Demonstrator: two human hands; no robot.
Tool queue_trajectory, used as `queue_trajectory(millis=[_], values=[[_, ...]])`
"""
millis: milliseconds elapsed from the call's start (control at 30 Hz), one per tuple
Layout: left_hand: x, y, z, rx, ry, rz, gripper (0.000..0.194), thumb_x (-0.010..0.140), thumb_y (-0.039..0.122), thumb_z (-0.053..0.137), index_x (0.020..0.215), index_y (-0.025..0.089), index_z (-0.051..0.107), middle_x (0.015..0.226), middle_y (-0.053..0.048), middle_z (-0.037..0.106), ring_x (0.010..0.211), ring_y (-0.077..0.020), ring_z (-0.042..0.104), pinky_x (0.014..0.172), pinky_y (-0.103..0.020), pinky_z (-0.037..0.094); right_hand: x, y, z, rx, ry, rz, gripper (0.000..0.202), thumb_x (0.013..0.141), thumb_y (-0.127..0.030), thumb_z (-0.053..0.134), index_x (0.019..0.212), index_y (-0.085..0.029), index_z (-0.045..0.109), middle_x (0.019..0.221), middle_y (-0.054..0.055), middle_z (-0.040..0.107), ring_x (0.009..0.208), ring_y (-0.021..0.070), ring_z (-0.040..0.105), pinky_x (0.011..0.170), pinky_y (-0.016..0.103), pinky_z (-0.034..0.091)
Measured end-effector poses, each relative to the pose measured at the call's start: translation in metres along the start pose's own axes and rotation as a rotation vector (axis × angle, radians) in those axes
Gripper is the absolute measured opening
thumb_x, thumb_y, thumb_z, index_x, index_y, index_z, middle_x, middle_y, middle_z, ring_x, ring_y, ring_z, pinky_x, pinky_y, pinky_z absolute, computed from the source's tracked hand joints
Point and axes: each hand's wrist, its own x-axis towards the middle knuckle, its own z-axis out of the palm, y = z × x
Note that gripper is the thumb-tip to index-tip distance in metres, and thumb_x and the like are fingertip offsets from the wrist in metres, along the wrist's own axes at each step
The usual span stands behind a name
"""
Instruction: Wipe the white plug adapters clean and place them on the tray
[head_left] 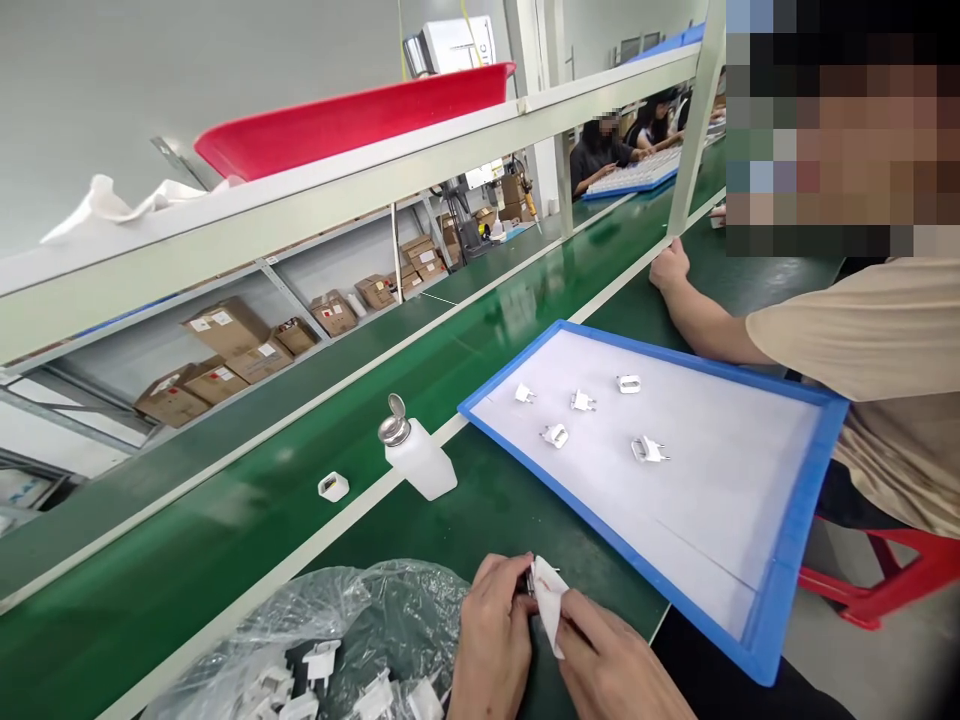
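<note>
While the left hand [491, 640] pinches a half-hidden piece [530, 580], the right hand [619, 662] grips white cloth [550, 602]; the tray [712, 490] at their two o'clock holds five adapters [643, 449], the bag [409, 592] at eight several more.

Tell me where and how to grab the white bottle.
Wrap the fingers around the white bottle's body, below its metal top, probably from the person's side: it stands upright, its broad walls exposed there, while the raised lid makes a poor grip.
</note>
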Motion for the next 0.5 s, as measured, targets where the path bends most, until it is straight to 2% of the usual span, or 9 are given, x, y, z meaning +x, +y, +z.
queue_trajectory(millis=[100, 233, 300, 433, 500], values=[[0.000, 0.004, -0.002, -0.060, -0.028, -0.033, 0.050, 0.075, -0.002, 0.039, 0.105, 0.018, 0.074, 0.091, -0.009, 0.069, 0.082, -0.0188, 0.069, 0.068, -0.024, 0.057, 0.018, -0.001, -0.014, 0.124, -0.028, 0.142, 0.029, 0.097, -0.010, 0.032, 0.094, -0.020, 0.060, 0.093, 0.006, 0.055, 0.069, 0.0175, 0.057, 0.060, 0.030, 0.041], [-0.002, 0.004, -0.006, -0.125, -0.010, -0.053, 0.052, 0.072, 0.000, 0.042, 0.102, 0.023, 0.077, 0.086, -0.006, 0.069, 0.078, -0.0179, 0.067, 0.068, -0.023, 0.054, 0.043, 0.000, -0.033, 0.358, -0.075, 0.340, 0.036, 0.103, -0.030, 0.037, 0.072, -0.020, 0.053, 0.082, 0.002, 0.050, 0.072, 0.0173, 0.052, 0.066, 0.032, 0.035], [-0.003, 0.004, -0.007, -0.160, 0.019, -0.087, 0.050, 0.069, 0.001, 0.045, 0.098, 0.024, 0.078, 0.082, -0.003, 0.069, 0.075, -0.0171, 0.067, 0.069, -0.022, 0.051, 0.049, 0.002, -0.037, 0.519, -0.109, 0.427, 0.043, 0.102, -0.041, 0.043, 0.065, -0.020, 0.050, 0.075, 0.000, 0.045, 0.067, 0.0151, 0.047, 0.062, 0.029, 0.033], [-0.004, 0.005, -0.008, -0.255, 0.125, -0.166, 0.032, 0.068, 0.008, 0.052, 0.085, 0.023, 0.076, 0.072, 0.002, 0.064, 0.065, -0.0146, 0.059, 0.064, -0.021, 0.045, 0.047, 0.002, -0.027, 0.867, -0.127, 0.628, 0.048, 0.096, -0.062, 0.043, 0.080, -0.019, 0.057, 0.067, -0.005, 0.033, 0.054, 0.0106, 0.029, 0.047, 0.023, 0.023], [-0.005, 0.005, -0.008, -0.299, 0.193, -0.216, 0.021, 0.069, 0.012, 0.054, 0.078, 0.021, 0.071, 0.069, 0.003, 0.060, 0.064, -0.0141, 0.055, 0.062, -0.020, 0.042, 0.043, -0.002, -0.014, 1.005, -0.117, 0.658, 0.055, 0.091, -0.072, 0.044, 0.087, -0.018, 0.060, 0.064, -0.006, 0.032, 0.053, 0.0099, 0.025, 0.047, 0.022, 0.023]])
